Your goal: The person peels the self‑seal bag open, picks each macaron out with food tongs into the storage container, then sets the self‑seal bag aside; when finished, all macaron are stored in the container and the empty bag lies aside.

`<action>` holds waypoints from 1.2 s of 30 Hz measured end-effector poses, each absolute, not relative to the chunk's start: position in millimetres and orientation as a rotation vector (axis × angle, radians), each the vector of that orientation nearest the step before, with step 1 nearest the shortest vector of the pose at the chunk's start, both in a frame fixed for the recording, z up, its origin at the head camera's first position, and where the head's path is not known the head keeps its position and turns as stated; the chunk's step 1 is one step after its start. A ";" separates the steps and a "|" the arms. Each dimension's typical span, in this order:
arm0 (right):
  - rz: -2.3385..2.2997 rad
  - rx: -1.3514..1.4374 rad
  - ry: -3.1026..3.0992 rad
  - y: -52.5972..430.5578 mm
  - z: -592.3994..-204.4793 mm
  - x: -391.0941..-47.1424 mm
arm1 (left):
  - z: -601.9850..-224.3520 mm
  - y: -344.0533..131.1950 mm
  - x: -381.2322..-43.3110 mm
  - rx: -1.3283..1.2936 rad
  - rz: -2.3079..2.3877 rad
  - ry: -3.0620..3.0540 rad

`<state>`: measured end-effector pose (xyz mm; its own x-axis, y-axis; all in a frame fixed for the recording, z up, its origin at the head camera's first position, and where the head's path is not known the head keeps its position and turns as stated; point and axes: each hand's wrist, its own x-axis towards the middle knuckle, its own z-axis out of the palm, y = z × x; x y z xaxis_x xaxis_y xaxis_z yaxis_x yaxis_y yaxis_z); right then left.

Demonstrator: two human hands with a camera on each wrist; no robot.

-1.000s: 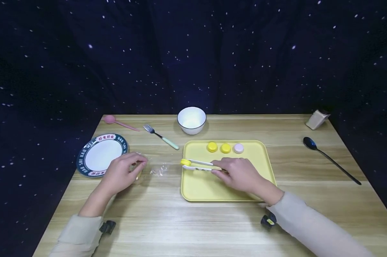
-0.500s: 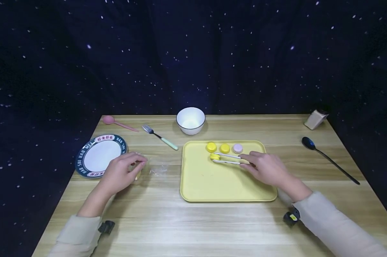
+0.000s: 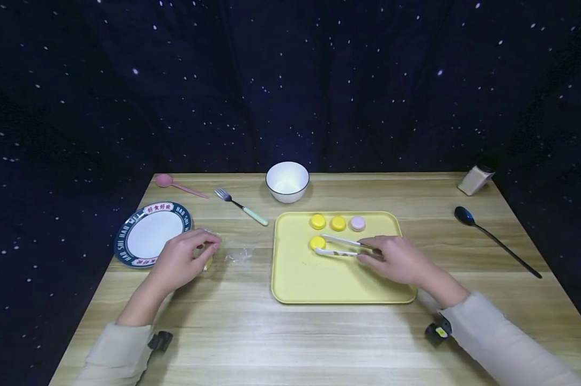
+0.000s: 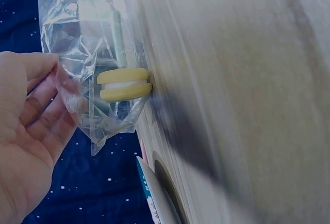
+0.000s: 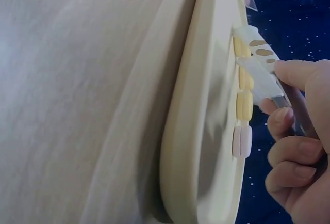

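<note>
My left hand [image 3: 184, 258] pinches the edge of a clear plastic bag [image 4: 77, 38] between thumb and fingertips. Inside the bag, in the left wrist view, lies a yellow macaron [image 4: 124, 76] with a white filling. My right hand [image 3: 395, 259] grips small tongs [image 3: 340, 253] whose white tips carry brown spots. Those tips stand spread on either side of a yellow macaron [image 3: 317, 243] resting on the yellow tray [image 3: 309, 284]; whether they touch it I cannot tell. Behind it sit two yellow macarons [image 3: 338, 223] and a pale purple macaron [image 3: 357, 223] in a row.
A dark-rimmed plate [image 3: 152, 236] stands beside my left hand. Farther back are a pink spoon [image 3: 164, 180], a green-handled fork [image 3: 254, 215] and a white bowl [image 3: 287, 182]. On the right lie a black spoon [image 3: 498, 244] and a jar of pale contents [image 3: 475, 180].
My right hand has moved right with the tongs, bringing a yellow macaron from the tray's left edge to behind the tray's middle. The tongs have since spread around it. My left hand has stayed put.
</note>
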<state>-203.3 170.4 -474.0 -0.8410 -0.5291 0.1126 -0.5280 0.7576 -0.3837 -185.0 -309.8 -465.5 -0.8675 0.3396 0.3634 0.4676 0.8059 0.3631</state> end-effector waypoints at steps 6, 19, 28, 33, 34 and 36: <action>-0.693 -0.784 2.910 167.3 -474.6 -203.3 | -466.1 -309.5 -185.3 -0.624 -0.648 -2.712; -0.668 -0.745 2.901 167.0 -455.2 -200.4 | -465.5 -309.5 -185.7 -0.624 -0.642 -2.717; -0.660 -0.948 2.920 131.1 -428.9 -193.2 | -462.4 -311.8 -186.0 -0.608 -0.659 -2.715; -0.695 -1.111 2.926 80.5 -441.2 -190.5 | -461.8 -312.4 -186.4 -0.607 -0.678 -2.705; -0.697 -1.130 2.925 70.9 -444.4 -190.7 | -462.0 -312.3 -186.6 -0.608 -0.681 -2.707; -0.698 -1.158 2.916 53.0 -451.0 -191.5 | -462.3 -311.8 -186.8 -0.609 -0.686 -2.712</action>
